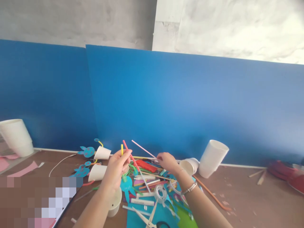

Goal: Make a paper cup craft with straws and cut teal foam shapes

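Observation:
My left hand (118,166) is closed in a pinch on a red straw (135,162), which slants down to a pale, clear lower end. A yellow straw (122,149) sticks up at the same fingers. To the right, my right hand (168,162) pinches the lower end of a thin pink straw (143,149) that points up and left. Below my left hand are a blue paper rabbit head (127,186) and a white paper cup (115,204) with small holes. Under both hands lies a pile of pens, sticks and straws.
Scissors (150,220) lie spread near the front, by a tape roll (161,193) and blue paper (136,215). Two cups with blue rabbit cutouts (86,152) lie left. Stacked white cups (213,158) stand right. A blue partition (190,104) borders the table behind.

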A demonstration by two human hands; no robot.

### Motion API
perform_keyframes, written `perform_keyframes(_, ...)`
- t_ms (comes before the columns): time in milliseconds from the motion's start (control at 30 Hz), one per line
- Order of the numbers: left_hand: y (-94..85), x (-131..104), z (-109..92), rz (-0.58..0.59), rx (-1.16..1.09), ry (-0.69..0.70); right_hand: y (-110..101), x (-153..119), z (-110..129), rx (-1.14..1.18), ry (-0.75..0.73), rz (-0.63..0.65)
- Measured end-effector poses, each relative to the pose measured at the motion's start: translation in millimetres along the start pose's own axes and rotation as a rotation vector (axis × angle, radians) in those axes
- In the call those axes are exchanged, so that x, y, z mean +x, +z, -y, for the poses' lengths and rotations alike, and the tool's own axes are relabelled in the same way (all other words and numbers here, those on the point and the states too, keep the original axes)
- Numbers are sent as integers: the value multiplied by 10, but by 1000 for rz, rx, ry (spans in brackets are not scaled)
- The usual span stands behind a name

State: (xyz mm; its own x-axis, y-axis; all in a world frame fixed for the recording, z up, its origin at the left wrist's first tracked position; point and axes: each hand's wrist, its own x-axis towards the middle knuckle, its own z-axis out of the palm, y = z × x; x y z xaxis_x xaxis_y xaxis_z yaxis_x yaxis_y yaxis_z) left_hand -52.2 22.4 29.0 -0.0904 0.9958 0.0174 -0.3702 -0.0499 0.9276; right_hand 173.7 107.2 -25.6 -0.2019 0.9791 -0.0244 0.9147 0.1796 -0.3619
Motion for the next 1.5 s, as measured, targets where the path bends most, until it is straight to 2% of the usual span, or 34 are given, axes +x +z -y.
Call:
perform_keyframes(100,21,1,51,20,17,-19,-56,-213,113,232,-62,25)
perform_keyframes(233,70,-5,159,58,79,-35,-105,-629,317,534,-179,110)
perform_keyframes(300,92,-3,203,61,119,-56,-97,-813,390,940,-225,346)
perform_keyframes(333,99,-1,219,68,134,-72,-82,-882,414,1018,-218,434)
perform_keyframes(367,104,3,232,73,138,-90,-60,-932,431,1051,-201,525)
perform_keyframes(433,109,8,250,72,111,-127,-5,-982,448,1014,-148,613)
perform_keyframes(633,147,-27,267,51,-53,-129,89,-961,446,939,-33,675)
perform_keyframes(700,176,-61,266,62,-51,-115,68,-927,429,948,-30,622)
perform_keyframes(733,192,-81,268,76,-48,-123,48,-900,421,963,-29,543)
perform_keyframes(833,241,-138,287,142,-17,-205,-37,-799,435,1033,-11,167)
perform_keyframes(900,269,-169,315,194,21,-265,-96,-749,493,1048,-29,23)
perform_keyframes(1000,298,-197,362,225,61,-299,-146,-742,612,1053,-168,106)
perform_keyframes(1067,306,-203,387,236,69,-310,-143,-764,655,1083,-201,160)
perform_keyframes(1267,289,-172,431,255,-29,-316,-116,-781,525,1052,-75,157)
perform_keyframes(1400,257,-105,445,132,-227,-438,-188,-831,487,986,-92,34)
perform_keyframes(1500,245,-56,471,65,-303,-555,-260,-956,578,915,-260,-67)
